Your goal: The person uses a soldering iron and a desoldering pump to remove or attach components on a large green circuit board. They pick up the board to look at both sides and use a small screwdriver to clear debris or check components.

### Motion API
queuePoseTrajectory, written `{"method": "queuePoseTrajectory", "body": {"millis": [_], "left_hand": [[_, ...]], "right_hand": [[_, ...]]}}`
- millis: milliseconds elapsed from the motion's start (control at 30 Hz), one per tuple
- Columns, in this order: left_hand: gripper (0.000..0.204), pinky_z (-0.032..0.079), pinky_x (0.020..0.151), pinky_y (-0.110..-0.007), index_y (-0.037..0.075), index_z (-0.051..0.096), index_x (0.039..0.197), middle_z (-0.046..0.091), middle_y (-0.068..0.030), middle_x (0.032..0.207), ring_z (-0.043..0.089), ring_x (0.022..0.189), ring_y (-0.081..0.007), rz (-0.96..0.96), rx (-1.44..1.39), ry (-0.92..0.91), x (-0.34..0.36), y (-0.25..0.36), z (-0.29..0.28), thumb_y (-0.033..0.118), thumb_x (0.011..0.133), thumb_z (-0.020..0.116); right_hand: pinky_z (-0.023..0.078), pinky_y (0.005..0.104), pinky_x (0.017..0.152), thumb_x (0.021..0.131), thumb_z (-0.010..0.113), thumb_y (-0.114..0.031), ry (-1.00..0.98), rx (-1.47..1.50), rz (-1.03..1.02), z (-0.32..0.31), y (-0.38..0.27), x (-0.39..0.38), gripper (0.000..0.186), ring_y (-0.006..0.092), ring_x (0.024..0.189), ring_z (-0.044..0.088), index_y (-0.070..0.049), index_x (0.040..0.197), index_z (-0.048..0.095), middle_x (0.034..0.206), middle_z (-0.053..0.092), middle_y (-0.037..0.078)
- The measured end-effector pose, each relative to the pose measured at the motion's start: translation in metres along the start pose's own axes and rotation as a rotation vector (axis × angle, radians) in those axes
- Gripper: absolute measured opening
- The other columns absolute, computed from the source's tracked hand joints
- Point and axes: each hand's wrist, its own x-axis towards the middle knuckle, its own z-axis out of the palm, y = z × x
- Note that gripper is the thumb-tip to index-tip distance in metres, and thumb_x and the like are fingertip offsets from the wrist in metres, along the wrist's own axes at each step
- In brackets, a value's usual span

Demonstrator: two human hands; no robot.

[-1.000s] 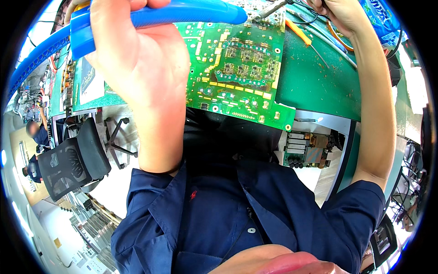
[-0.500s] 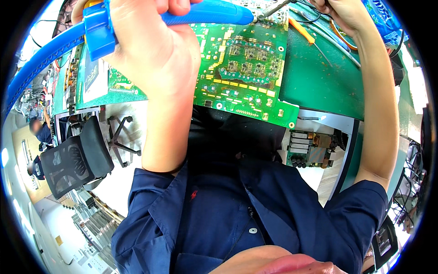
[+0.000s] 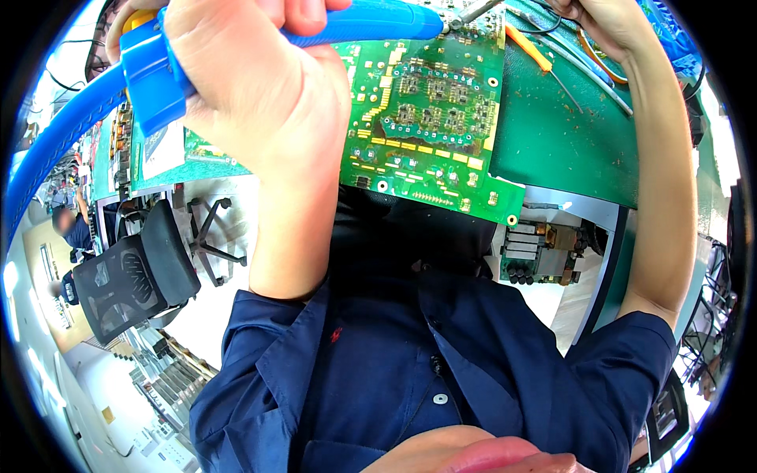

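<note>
My left hand point(image 3: 268, 102) is closed around a blue hose tool point(image 3: 371, 21) with a bulky collar and a yellow part. Its rounded tip is over the top of a green circuit board point(image 3: 378, 165), beside the tip of a metal-shafted tool point(image 3: 473, 12). My right hand point(image 3: 599, 27), at the top edge, is closed on that tool's far end, which is mostly cut off, with black cable near the fingers. Darkened patches surround rows of small components on the board. An orange-handled screwdriver point(image 3: 530, 49) lies just right of the board.
The green bench point(image 3: 568, 158) holds cables, a pale rod and a blue package point(image 3: 666, 31). A white sheet and boards lie to the left. Below are a black chair point(image 3: 138, 268) and an electronic assembly point(image 3: 540, 252). Two co-workers point(image 3: 75, 229) are at the far left.
The board and bench appear shifted slightly rightward in the view. My left hand and the blue tool have moved right somewhat more. The grips of both hands look the same.
</note>
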Motion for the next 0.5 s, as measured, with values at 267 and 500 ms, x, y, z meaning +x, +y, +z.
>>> {"method": "queuePoseTrajectory", "body": {"millis": [267,500], "left_hand": [[0.034,0.042,0.067,-0.037,0.016,0.04,0.061,0.039,0.0036,0.059,0.044,0.06,-0.0109,-0.059,0.074,-0.223,0.004,0.006,-0.014,0.025,0.091,0.054],[0.035,0.041,0.063,-0.035,0.017,0.039,0.063,0.039,0.0058,0.059,0.041,0.057,-0.0092,-0.072,0.114,-0.298,0.006,0.009,-0.018,0.026,0.095,0.053]], "right_hand": [[0.037,0.0181,0.037,0.083,0.063,-0.017,-0.042,0.008,-0.06,-0.003,0.006,-0.001,0.018,0.0054,0.045,0.05,-0.004,0.072,0.059,0.057,0.056,0.001],[0.034,0.0177,0.036,0.084,0.062,-0.017,-0.052,-0.01,-0.02,-0.004,0.003,-0.001,0.018,0.0051,0.042,0.049,-0.006,0.07,0.059,0.053,0.054,0.0]]}}
